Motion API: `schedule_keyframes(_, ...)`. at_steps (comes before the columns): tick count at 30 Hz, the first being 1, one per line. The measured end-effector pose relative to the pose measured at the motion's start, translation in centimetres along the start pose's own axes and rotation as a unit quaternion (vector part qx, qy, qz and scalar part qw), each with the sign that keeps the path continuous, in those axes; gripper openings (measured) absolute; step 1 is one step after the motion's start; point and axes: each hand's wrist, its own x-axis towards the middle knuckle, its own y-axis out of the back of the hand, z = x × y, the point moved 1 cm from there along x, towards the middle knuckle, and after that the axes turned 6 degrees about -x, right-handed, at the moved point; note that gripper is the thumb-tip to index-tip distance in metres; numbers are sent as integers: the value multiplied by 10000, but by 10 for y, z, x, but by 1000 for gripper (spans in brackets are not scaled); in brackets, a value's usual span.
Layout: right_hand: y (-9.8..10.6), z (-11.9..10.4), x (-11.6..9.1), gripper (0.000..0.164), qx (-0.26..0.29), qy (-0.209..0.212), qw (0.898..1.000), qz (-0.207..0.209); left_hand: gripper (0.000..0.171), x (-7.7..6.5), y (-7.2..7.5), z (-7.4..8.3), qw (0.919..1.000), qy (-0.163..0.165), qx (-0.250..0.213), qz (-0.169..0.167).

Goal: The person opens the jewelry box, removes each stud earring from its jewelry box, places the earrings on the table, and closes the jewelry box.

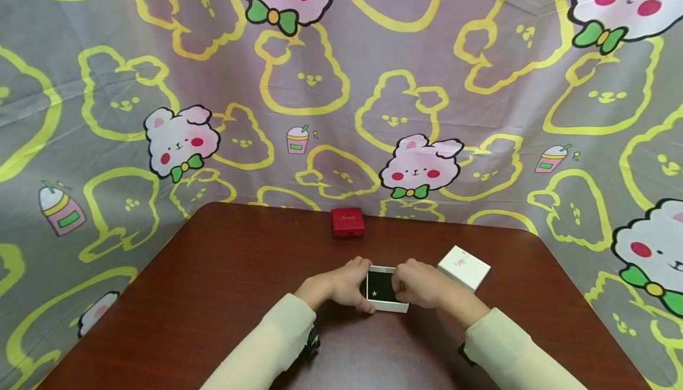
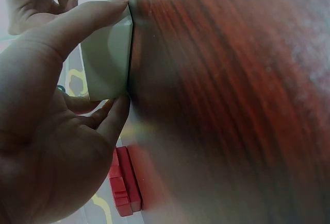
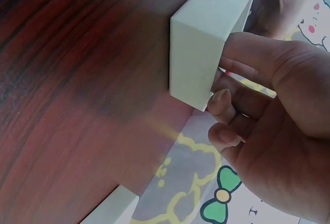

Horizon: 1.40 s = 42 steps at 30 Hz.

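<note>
A small open white box (image 1: 388,306) with a black lining (image 1: 381,283) stands on the table between the two hands. On the lining lies a tiny silvery star-shaped piece (image 1: 374,293). My left hand (image 1: 349,284) grips the box from the left, with the thumb (image 2: 98,15) at the near end and the fingers at the far end. Over the box's right side, my right hand (image 1: 421,284) has its thumb (image 3: 250,49) and index finger reaching inside past the rim. Other fingers of that hand are curled beside the wall. Whatever its fingertips may pinch is hidden.
A white lid (image 1: 463,267) with a pinkish print lies to the right, beyond the right hand. Near the table's back edge sits a closed red box (image 1: 348,223) with gold lettering. A patterned cloth (image 1: 320,93) hangs behind the brown table (image 1: 240,265).
</note>
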Motion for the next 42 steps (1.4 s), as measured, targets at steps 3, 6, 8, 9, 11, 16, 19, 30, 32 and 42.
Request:
schedule_keyframes(3,-1,-1,0,21,-26,-37,10000,-19,82,-1,0,0,10000,-11,-2,3)
schedule_keyframes(6,-1,-2,0,22,-66,-82,9999,-22,82,-1,0,1,10000,-25,16,14)
schedule_keyframes(8,-2,-2,-1,24,-110,-130,9998,-34,83,0,0,0,10000,-22,36,20)
schedule_keyframes(9,-2,-2,-1,24,-136,-155,9998,-43,84,0,0,0,10000,-24,41,25)
schedule_keyframes(11,-3,-2,-1,26,-179,-214,9996,-94,84,0,0,0,10000,-34,44,39)
schedule_keyframes(16,-5,-2,-1,27,-259,-351,9988,-220,85,0,-1,0,10000,-66,50,54)
schedule_keyframes(19,-6,-1,-1,26,-274,-406,9985,-238,84,0,-1,0,10000,-72,30,58)
schedule_keyframes(30,-6,-1,-3,26,-320,-266,9991,-98,85,-2,0,2,9999,-87,-44,74)
schedule_keyframes(32,-6,0,-3,26,-290,-251,9992,-102,83,-2,0,1,9999,-91,-51,77)
schedule_keyframes(42,-8,2,-2,27,-101,-93,9999,-76,85,-1,-1,-1,9999,-91,-43,66)
